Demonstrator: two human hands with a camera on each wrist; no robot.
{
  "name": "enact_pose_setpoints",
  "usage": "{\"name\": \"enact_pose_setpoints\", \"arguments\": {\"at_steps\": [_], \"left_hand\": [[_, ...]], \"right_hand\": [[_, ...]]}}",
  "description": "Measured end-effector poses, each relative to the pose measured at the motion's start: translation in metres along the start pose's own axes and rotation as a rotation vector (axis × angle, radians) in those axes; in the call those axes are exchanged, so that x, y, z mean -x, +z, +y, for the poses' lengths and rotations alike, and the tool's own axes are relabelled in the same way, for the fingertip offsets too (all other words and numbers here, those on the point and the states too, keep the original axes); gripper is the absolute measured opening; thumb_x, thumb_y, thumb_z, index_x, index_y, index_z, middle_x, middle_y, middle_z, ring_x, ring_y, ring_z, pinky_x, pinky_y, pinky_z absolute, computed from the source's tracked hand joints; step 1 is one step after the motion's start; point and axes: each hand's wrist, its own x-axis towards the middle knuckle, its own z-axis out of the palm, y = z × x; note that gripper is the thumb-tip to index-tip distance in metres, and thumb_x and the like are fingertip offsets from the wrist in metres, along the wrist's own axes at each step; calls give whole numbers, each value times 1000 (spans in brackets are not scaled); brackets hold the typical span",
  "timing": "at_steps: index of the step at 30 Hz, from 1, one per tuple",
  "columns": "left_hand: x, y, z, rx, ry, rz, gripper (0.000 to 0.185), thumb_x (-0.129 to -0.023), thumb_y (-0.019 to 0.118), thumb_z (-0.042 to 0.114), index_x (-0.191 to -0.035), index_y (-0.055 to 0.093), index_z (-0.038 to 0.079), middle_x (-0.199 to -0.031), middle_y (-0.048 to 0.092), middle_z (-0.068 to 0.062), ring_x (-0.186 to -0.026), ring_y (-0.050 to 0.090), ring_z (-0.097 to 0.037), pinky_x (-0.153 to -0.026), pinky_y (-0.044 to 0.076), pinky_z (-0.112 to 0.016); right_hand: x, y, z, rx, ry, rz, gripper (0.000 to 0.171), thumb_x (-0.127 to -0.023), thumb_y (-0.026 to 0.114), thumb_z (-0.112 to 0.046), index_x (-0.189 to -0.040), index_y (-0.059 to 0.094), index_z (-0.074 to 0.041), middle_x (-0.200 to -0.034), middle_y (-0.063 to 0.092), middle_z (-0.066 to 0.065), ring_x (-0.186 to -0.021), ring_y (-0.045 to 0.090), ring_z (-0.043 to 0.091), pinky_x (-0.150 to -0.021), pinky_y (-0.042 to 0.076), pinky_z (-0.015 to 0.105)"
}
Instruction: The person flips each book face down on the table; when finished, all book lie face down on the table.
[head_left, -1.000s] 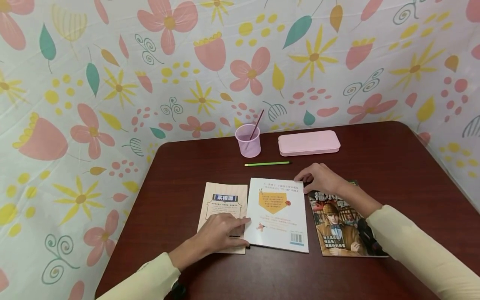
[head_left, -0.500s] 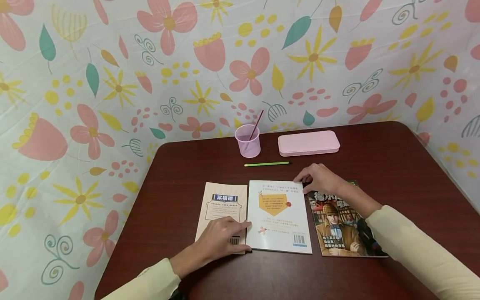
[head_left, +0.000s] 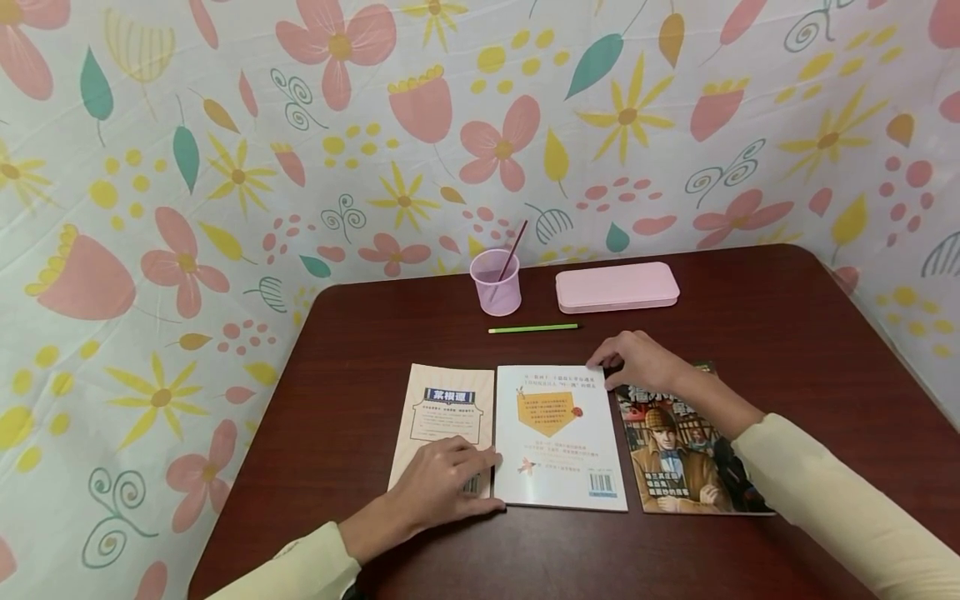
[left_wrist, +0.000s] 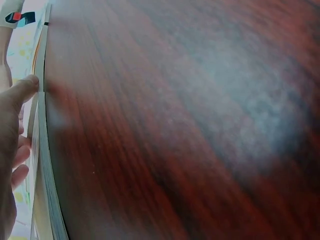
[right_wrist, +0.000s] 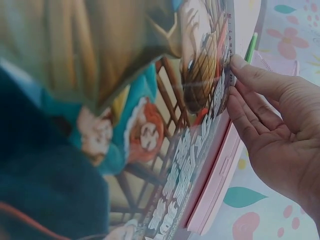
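Observation:
Three books lie side by side on the dark red table (head_left: 787, 333): a beige book (head_left: 446, 404), a white book (head_left: 558, 442) and a detective-cover book (head_left: 678, 458). My left hand (head_left: 450, 479) rests flat on the beige book's near right corner, fingertips touching the white book's left edge. In the left wrist view the left hand (left_wrist: 12, 130) touches the book edge (left_wrist: 42, 165). My right hand (head_left: 633, 360) touches the white book's far right corner with straight fingers. In the right wrist view the right hand (right_wrist: 270, 125) is beside the detective cover (right_wrist: 125, 100).
Behind the books lie a green pencil (head_left: 534, 327), a pink cup (head_left: 497, 282) holding a thin stick, and a pink pencil case (head_left: 617, 286). A flowered cloth wall stands close around the table's far and side edges.
The white book has slid toward me and turned straighter, now lined up beside the beige book. Both hands moved slightly toward me with it.

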Motion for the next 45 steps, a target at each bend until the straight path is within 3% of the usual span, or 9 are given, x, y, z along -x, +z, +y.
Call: {"name": "enact_pose_setpoints", "arguments": {"at_steps": [9, 15, 20, 24, 29, 32, 34, 40, 45], "left_hand": [[-1, 0, 1, -79, 60, -16, 53, -84, 85, 61, -113, 82, 16, -112, 80, 1, -92, 73, -11, -81, 60, -25], [-3, -2, 1, -111, 81, -40, 52, -86, 82, 62, -112, 83, 17, -113, 80, 3, -93, 73, -11, -80, 60, -24], [-5, -4, -3, -90, 84, -22, 51, -87, 80, 63, -109, 83, 17, -108, 80, 6, -92, 73, -10, -79, 61, -25], [-9, -9, -11, 17, -22, -28, 39, -90, 81, 53, -107, 83, 18, -101, 80, 9, -90, 73, -8, -76, 61, -27], [-19, -13, -26, 260, -266, -68, 21, -100, 76, 30, -113, 82, 16, -107, 80, 7, -93, 74, -7, -82, 61, -27], [-25, -13, -35, 422, -402, -76, 21, -102, 74, 25, -119, 80, 15, -114, 78, 8, -99, 74, -6, -87, 60, -26], [-29, -11, -40, 494, -460, -80, 23, -102, 75, 24, -123, 79, 15, -118, 78, 9, -103, 73, -6, -90, 59, -26], [-45, -5, -49, 622, -497, -77, 34, -101, 77, 25, -134, 74, 14, -130, 74, 7, -114, 73, -19, -100, 57, -36], [-65, 0, -48, 621, -504, -114, 49, -101, 77, 34, -145, 66, 18, -143, 67, 7, -124, 69, -26, -105, 55, -43]], "right_hand": [[3, 1, 1, -6, -26, 8, 31, -84, 87, 5, -113, 81, -1, -112, 76, 12, -99, 70, 32, -84, 62, 46], [4, -1, 0, -23, 3, 4, 31, -84, 87, 4, -114, 81, -1, -112, 77, 12, -100, 71, 32, -85, 62, 47], [5, -3, 3, -73, 47, 14, 31, -87, 86, 1, -118, 81, -2, -113, 77, 12, -102, 70, 32, -86, 62, 47], [9, -6, 9, -123, 57, 37, 33, -90, 83, -1, -123, 78, 0, -119, 76, 15, -105, 69, 34, -87, 61, 46], [17, -13, 16, -176, 86, 49, 34, -95, 79, -2, -129, 75, 1, -124, 74, 17, -109, 68, 34, -85, 61, 39], [23, -17, 20, -195, 97, 56, 34, -96, 78, -4, -130, 74, 2, -125, 73, 17, -110, 68, 36, -82, 60, 33], [28, -19, 24, -198, 101, 66, 35, -96, 79, -6, -129, 74, 2, -124, 74, 18, -111, 68, 37, -81, 60, 29], [42, -23, 33, -186, 123, 103, 36, -96, 81, -10, -129, 74, 2, -122, 75, 18, -111, 70, 38, -75, 59, 28], [55, -28, 41, -155, 154, 130, 36, -96, 81, -14, -129, 75, 0, -123, 75, 17, -111, 69, 36, -73, 57, 28]]}}
